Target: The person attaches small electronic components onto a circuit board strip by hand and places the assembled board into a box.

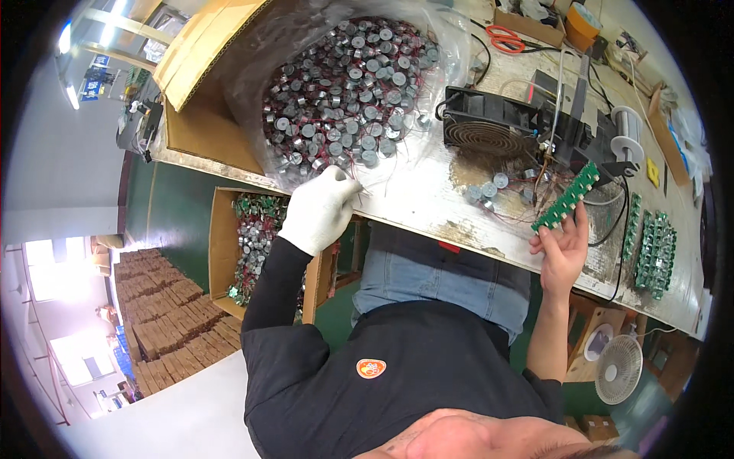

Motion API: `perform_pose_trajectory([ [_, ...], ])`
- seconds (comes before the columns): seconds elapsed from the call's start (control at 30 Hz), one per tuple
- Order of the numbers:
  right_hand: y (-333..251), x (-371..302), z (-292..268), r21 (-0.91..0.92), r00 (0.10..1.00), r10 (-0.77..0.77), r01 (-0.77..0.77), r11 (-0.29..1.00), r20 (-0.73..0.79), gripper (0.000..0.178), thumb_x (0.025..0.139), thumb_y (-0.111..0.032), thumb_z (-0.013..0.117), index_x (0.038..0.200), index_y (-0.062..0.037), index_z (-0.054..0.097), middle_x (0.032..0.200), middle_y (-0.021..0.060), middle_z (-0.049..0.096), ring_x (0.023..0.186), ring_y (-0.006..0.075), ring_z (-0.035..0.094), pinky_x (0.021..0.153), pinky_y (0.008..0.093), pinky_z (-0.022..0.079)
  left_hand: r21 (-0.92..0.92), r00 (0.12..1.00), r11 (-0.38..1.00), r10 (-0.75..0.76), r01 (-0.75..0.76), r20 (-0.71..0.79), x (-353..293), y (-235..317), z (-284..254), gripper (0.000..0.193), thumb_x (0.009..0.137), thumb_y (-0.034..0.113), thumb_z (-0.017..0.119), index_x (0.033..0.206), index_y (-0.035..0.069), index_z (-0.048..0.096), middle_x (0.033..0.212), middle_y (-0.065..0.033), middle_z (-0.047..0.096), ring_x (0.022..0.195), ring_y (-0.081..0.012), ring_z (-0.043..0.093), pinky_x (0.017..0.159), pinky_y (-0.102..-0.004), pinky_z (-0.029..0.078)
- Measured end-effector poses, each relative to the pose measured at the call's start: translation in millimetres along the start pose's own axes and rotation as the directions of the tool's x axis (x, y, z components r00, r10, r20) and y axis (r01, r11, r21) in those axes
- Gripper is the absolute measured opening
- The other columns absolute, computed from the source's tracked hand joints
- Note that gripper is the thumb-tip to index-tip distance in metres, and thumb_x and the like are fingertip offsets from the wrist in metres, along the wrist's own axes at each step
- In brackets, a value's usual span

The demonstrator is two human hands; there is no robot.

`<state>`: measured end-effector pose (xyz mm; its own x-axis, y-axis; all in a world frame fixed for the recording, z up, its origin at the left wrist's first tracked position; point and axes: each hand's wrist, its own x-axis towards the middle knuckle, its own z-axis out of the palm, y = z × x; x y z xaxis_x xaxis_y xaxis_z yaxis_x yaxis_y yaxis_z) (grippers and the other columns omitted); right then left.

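My left hand (pixel 319 210), in a white glove, is at the near edge of a large heap of small round silver parts with thin red wires (pixel 344 99). Its fingers are pinched together beside a few loose wires; what they grip, if anything, is too small to make out. The heap lies in a clear plastic bag (pixel 442 46). My bare right hand (pixel 564 249) grips a strip of green circuit boards (pixel 567 199) by its lower edge, tilted up to the right. Just left of that strip, several loose silver parts (pixel 489 187) lie on the worn white table (pixel 413 218).
A black fan (pixel 489 126) and a stand with a solder wire spool (pixel 628 130) are at the back right. Several board strips (pixel 655 252) lie at the right. Red-handled scissors (pixel 505 40) rest far back. A cardboard box of parts (pixel 223 252) stands below the table.
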<state>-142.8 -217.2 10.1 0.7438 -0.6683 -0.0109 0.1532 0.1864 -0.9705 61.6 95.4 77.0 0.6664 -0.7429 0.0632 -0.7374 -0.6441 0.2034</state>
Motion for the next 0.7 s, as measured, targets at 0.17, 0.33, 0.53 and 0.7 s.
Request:
perform_pose_trajectory([
  [0.17,-1.3,0.2,-1.2,0.001,1.000,-0.004,0.004,1.000,0.010,0.073,0.081,0.013,0.058,0.144,0.0015,0.023,0.119,0.0209,0.054,0.067,0.0161,0.062,0.051,0.0242,0.052,-0.089,0.998,0.995,0.042,-0.046,-0.045,-3.6,-0.9,6.9,0.015,0.073,0.005,0.066,0.088,0.011,0.066,0.080,-0.0088,0.054,0.072,-0.0281,0.061,0.062,-0.0361,0.049],
  [0.33,-1.9,0.8,-1.1,0.012,1.000,0.010,-0.010,1.000,0.013,0.073,0.081,0.012,0.059,0.144,0.0017,0.023,0.118,0.0203,0.054,0.067,0.0163,0.062,0.051,0.0244,0.052,-0.148,0.993,0.989,0.011,-0.028,-0.115,-1.2,1.8,17.2,0.014,0.073,0.007,0.069,0.086,0.011,0.067,0.083,-0.0080,0.057,0.074,-0.0269,0.062,0.064,-0.0345,0.050],
  [0.53,-1.3,0.0,-0.4,0.007,1.000,-0.001,0.001,1.000,0.009,0.073,0.081,0.013,0.059,0.143,0.0022,0.022,0.116,0.0193,0.053,0.068,0.0168,0.063,0.052,0.0249,0.052,-0.945,0.776,0.305,-0.623,0.121,-0.101,18.4,2.4,22.6,0.015,0.090,0.012,0.065,0.099,0.001,0.066,0.093,-0.0076,0.068,0.065,-0.0108,0.061,0.054,-0.0208,0.047],
  [0.7,-2.8,0.6,1.4,0.023,1.000,0.003,-0.004,1.000,0.031,0.074,0.081,0.013,0.059,0.143,0.0025,0.021,0.115,0.0195,0.053,0.068,0.0181,0.064,0.052,0.0252,0.052,-0.976,0.743,0.155,-0.634,-0.151,-0.215,32.4,12.0,16.8,0.017,0.090,0.009,0.063,0.101,-0.004,0.064,0.090,-0.0099,0.068,0.069,-0.0145,0.064,0.065,-0.0259,0.052],
])
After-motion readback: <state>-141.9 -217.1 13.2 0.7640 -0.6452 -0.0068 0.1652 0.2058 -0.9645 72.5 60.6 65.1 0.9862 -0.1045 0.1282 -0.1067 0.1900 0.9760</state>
